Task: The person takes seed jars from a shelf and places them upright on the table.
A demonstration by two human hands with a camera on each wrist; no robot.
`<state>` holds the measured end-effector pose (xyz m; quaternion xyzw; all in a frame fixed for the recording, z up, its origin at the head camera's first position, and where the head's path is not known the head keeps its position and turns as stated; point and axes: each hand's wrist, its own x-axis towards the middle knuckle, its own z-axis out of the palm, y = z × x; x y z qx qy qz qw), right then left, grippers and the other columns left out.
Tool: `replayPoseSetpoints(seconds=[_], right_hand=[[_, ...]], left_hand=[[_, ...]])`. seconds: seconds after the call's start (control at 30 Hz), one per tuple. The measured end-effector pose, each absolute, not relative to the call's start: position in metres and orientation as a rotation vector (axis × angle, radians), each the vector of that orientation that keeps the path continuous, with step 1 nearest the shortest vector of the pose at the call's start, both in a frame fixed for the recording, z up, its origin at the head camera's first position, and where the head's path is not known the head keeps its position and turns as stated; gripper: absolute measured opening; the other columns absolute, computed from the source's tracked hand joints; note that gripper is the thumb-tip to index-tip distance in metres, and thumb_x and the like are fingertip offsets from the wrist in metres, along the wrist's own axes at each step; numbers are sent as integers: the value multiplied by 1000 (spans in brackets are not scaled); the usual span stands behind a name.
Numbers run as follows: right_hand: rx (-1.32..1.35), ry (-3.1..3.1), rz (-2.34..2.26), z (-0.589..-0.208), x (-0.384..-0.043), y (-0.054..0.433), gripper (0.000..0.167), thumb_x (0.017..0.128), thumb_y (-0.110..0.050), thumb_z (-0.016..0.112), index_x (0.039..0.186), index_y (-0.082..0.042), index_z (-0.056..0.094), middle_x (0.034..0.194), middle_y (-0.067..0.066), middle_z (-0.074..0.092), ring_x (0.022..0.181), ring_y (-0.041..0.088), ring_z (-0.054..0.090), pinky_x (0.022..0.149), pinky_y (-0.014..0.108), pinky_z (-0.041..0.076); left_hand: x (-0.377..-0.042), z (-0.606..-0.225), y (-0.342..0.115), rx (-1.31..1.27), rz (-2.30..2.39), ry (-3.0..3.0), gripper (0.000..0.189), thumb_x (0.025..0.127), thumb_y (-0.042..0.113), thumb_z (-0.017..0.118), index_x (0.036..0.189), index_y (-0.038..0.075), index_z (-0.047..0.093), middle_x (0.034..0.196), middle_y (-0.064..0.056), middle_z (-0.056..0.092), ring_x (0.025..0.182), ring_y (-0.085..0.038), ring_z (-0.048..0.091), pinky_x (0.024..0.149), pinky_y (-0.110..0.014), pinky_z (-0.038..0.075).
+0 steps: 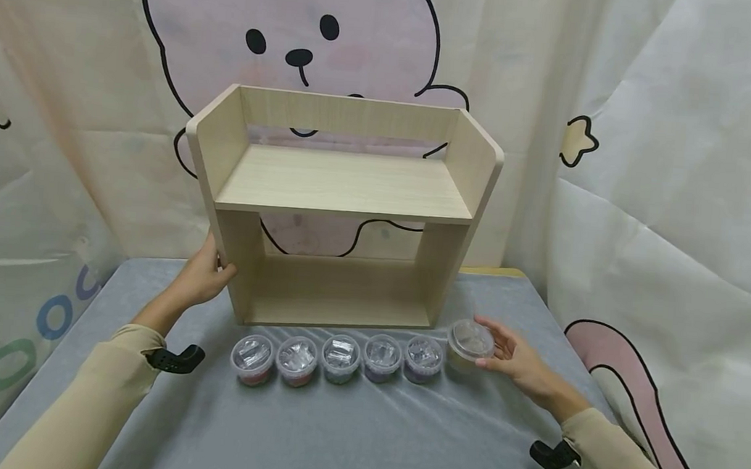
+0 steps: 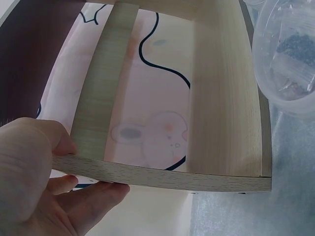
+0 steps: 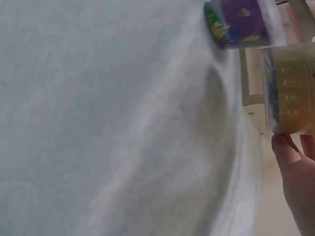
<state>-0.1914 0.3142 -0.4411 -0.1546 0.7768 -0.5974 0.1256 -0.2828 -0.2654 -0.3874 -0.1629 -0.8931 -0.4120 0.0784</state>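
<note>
A two-tier light wooden shelf (image 1: 346, 181) stands at the back of the table. My left hand (image 1: 202, 277) grips its left side panel, thumb in front; in the left wrist view the thumb and fingers of that hand (image 2: 39, 172) straddle the panel's edge (image 2: 167, 176). At the right end of a row of tubs, my right hand (image 1: 523, 365) holds a clear lidded plastic tub (image 1: 470, 341) by its side. A yellowish label on this tub (image 3: 293, 88) shows in the right wrist view, with my fingertips (image 3: 281, 142) against it.
Several similar lidded tubs (image 1: 340, 359) line up in front of the shelf; one beside the held tub has a purple label (image 3: 241, 22). A grey-blue cloth (image 1: 348, 443) covers the table. Printed curtains (image 1: 665, 211) hang behind and at both sides.
</note>
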Motion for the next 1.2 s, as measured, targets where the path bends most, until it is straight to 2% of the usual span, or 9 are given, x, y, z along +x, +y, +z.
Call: replayPoseSetpoints(seconds=[0.13, 0.3, 0.5, 0.8, 1.0, 1.2], right_hand=[[-424, 2291, -1710, -450, -190, 317, 82, 91, -3, 71, 157, 3, 23, 163, 34, 15, 123, -15, 49, 98, 9, 46], [-429, 2285, -1702, -460, -190, 319, 80, 90, -3, 71, 155, 4, 24, 160, 36, 22, 123, -13, 51, 98, 10, 46], [-432, 2285, -1696, -469, -190, 324, 80, 90, -3, 72, 155, 2, 25, 162, 33, 20, 126, -15, 46, 100, 6, 42], [-452, 2317, -1644, -477, -194, 330, 78, 89, -2, 73, 153, -2, 29, 158, 33, 28, 125, -13, 48, 97, 9, 45], [-485, 2334, -1607, -475, -193, 329, 79, 89, -3, 74, 153, -2, 29, 155, 37, 32, 122, -10, 51, 96, 11, 47], [-586, 2399, -1565, -474, -193, 331, 77, 88, -1, 75, 150, 3, 30, 149, 41, 37, 121, -9, 53, 93, 15, 50]], left_hand=[[-283, -388, -265, -493, -1241, -2664, 91, 91, -4, 50, 161, 12, -6, 152, -39, 34, 134, -59, 43, 105, -75, 39], [-283, -389, -265, -494, -1231, -2655, 89, 91, -4, 50, 160, 11, -4, 149, -40, 36, 130, -57, 46, 103, -74, 41], [-282, -388, -264, -484, -1226, -2659, 88, 91, -3, 50, 160, 10, -3, 148, -40, 37, 129, -57, 47, 102, -74, 42], [-280, -387, -265, -468, -1193, -2658, 83, 92, -1, 50, 159, 8, 1, 142, -41, 44, 120, -55, 54, 96, -71, 47], [-281, -388, -265, -472, -1227, -2652, 82, 92, -2, 49, 159, 7, 2, 144, -40, 42, 125, -54, 51, 100, -72, 44], [-280, -390, -264, -461, -1259, -2626, 87, 92, -2, 50, 161, 13, -2, 151, -37, 36, 133, -56, 45, 105, -73, 41]])
